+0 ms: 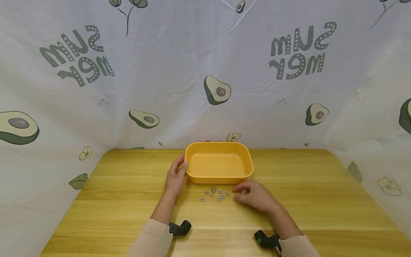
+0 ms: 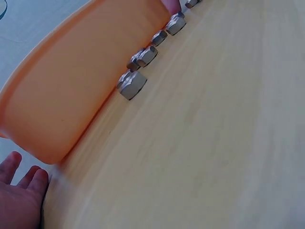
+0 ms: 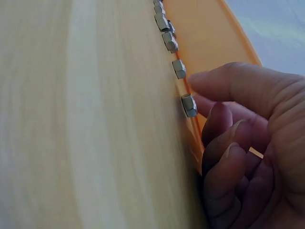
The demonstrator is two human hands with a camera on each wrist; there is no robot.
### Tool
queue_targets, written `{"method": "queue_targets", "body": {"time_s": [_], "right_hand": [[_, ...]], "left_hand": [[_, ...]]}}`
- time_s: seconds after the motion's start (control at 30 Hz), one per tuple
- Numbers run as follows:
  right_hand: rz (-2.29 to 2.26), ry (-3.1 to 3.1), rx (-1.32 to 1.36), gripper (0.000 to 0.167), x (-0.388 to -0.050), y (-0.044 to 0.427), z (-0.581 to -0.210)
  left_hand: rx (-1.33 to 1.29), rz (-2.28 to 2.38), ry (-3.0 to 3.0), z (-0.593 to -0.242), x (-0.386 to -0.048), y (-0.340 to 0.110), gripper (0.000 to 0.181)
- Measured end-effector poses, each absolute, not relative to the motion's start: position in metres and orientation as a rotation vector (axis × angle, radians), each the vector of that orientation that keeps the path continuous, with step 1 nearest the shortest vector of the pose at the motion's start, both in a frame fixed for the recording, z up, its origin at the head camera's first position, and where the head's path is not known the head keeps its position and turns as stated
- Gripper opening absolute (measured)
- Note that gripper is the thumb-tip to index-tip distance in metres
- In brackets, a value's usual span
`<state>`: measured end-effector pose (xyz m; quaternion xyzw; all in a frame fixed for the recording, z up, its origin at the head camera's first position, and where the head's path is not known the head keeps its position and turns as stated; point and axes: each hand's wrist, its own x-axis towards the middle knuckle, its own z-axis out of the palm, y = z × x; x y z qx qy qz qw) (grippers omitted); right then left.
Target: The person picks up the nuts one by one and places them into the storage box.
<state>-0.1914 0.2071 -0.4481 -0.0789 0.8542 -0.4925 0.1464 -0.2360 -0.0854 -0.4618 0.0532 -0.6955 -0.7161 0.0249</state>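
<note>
The yellow tray (image 1: 205, 180) is flanked by the left hand (image 1: 174, 179), fingers relaxed, presumably for steadying. Beside the small nuts (image 1: 213, 189), the right hand (image 1: 255, 195) is held with fingertips apart.

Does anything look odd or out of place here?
Only the backdrop's lettering: "summer" runs backwards, perhaps because the cloth hangs reversed. The yellow tray sits upright, and the loose nuts in front look undamaged.

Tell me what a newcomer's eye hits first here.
Probably the bright yellow tray toward the back of the wooden table, with the left hand at its left side. Next, the small metal nuts scattered just in front of it, the right hand at their right end. Then the avocado-print cloth behind the table.
</note>
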Motion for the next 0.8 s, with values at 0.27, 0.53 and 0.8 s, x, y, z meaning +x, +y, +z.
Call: {"method": "queue_targets", "body": {"time_s": [0.27, 0.53, 0.8], "right_hand": [[-1.392, 2.487, -0.257, 0.023, -0.1894, 0.2062, -0.4502], [-1.375, 2.513, -0.233, 0.02, -0.1886, 0.2086, -0.4507], [-1.416, 2.459, -0.248, 0.021, -0.1923, 0.2122, -0.453]], "left_hand": [[0.16, -2.218, -2.131, -0.4606, -0.2364, -0.0819, 0.048], [0.166, -2.214, -2.153, -0.4635, -0.2369, -0.0782, 0.048], [0.185, -2.184, -2.147, -0.4664, -0.2392, -0.0771, 0.045]]}}
